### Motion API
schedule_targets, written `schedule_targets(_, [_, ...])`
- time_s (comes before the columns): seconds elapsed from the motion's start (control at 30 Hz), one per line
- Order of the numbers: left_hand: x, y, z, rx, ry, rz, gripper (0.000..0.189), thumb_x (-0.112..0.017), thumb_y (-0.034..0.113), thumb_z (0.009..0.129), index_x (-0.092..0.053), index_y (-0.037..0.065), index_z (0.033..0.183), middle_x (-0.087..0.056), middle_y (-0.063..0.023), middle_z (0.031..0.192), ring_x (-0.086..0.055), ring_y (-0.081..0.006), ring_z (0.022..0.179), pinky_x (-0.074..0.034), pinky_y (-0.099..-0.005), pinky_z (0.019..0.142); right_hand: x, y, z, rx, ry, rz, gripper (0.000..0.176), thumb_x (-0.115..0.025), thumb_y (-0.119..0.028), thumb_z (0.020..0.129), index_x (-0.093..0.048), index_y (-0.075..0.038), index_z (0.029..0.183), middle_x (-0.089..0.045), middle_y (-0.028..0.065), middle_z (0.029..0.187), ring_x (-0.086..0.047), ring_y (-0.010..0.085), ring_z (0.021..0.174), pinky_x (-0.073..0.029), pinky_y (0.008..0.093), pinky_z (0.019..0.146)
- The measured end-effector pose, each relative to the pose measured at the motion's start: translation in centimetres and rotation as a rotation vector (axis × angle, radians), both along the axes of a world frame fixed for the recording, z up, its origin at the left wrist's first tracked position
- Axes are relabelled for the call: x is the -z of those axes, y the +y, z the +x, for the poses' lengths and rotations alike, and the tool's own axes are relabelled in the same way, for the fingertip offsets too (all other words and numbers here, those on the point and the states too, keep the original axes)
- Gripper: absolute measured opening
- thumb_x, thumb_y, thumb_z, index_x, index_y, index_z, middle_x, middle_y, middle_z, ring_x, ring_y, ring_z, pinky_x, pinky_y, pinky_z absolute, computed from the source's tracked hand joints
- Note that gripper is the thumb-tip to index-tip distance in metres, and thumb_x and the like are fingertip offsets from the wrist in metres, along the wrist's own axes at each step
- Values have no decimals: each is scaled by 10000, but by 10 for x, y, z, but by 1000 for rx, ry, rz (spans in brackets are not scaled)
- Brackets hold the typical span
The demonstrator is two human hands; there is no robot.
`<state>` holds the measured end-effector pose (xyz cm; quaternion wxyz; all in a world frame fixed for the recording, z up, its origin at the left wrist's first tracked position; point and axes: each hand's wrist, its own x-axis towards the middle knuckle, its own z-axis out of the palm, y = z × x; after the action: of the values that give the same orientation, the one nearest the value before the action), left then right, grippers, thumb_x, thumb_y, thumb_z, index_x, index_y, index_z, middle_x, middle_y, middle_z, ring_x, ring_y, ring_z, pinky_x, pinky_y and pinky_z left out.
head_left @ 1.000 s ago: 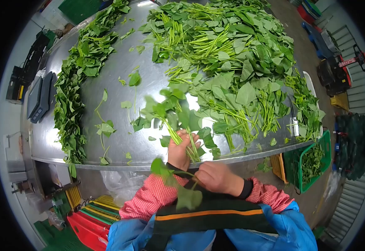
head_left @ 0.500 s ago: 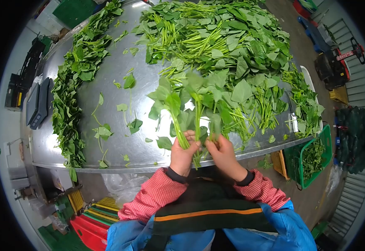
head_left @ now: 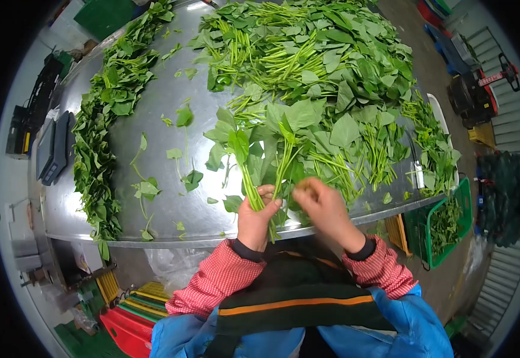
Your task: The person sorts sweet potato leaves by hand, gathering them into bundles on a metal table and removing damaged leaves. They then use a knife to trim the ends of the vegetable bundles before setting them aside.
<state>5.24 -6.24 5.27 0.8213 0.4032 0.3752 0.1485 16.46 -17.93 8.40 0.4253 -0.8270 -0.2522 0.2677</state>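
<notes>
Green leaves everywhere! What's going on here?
A person stands at a metal table heaped with leafy greens. Their left hand grips a bunch of stems by the lower ends, leaves pointing up. The right hand is close beside it, too blurred to tell if it holds anything. A big pile of greens lies behind, and a green basket sits at the right.

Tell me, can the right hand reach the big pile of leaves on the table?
Probably yes. The right hand hovers at the pile of leaves, whose near edge lies just beyond its fingers, with nothing between. The left hand grips a bunch beside it.
</notes>
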Motion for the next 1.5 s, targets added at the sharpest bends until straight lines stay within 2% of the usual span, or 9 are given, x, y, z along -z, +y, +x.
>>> schedule_targets(0.2, [-9,-5,-3,42,-63,-129,282,-614,-78,802,-566,2,1069,-601,-33,943,-568,-112,850,-463,-243,762,26,29,29,136,418,399,168,-586,-167,890,-580,-2,860,-506,-26,609,-429,51,534,-329,230,472])
schedule_targets(0.5, [-15,0,-8,19,-130,-343,225,-607,14,860,-559,15,1080,-602,-45,948,-581,-124,827,-475,-238,713,16,25,23,242,725,589,110,-558,-110,889,-554,-18,829,-513,-42,667,-430,26,556,-328,198,481])
schedule_targets(0.6, [-12,-1,-9,24,-124,-341,205,-602,39,872,-559,25,1072,-596,-50,925,-575,-125,797,-479,-237,691,23,25,26,195,419,483,109,-585,-120,877,-555,-24,836,-512,-30,655,-434,32,539,-335,209,460])
schedule_targets(0.7, [-13,-3,-8,33,-76,-295,182,-588,53,882,-557,34,1060,-585,-60,890,-561,-127,752,-482,-226,670,-2,16,27,155,-92,217,107,-634,-126,838,-573,-37,841,-515,5,637,-445,62,521,-356,221,469])
schedule_targets(0.9, [-14,-11,-7,112,-54,-189,177,-587,48,881,-560,24,1054,-587,-59,909,-558,-123,774,-479,-232,684,-40,30,44,4,-722,317,192,-721,-198,744,-612,-66,831,-578,71,754,-563,235,606,-444,320,541])
schedule_targets(0.93, [-14,-11,-6,123,-62,-178,175,-586,48,882,-560,23,1053,-585,-58,913,-556,-122,782,-479,-234,685,-37,27,47,5,-714,184,204,-727,-210,726,-597,-75,807,-574,73,776,-583,277,665,-457,362,560])
schedule_targets(1.03, [-13,-9,-7,132,-92,-229,171,-581,52,886,-560,25,1054,-580,-59,925,-552,-121,800,-476,-235,687,-22,20,57,103,-740,70,187,-719,-176,717,-570,-77,772,-558,73,769,-582,273,684,-456,359,563])
schedule_targets(1.27, [-13,-7,-9,143,-109,-353,192,-602,43,873,-572,22,1061,-605,-70,921,-567,-131,790,-467,-250,676,-26,20,57,42,-635,225,146,-670,-82,723,-598,-82,849,-531,79,761,-587,272,719,-469,365,586])
schedule_targets(1.5, [-14,-7,-9,165,-118,-293,182,-606,49,873,-578,29,1052,-605,-61,905,-561,-121,767,-456,-238,656,-29,16,64,-104,-795,76,175,-679,-141,724,-654,-87,889,-541,79,761,-590,271,728,-479,365,610])
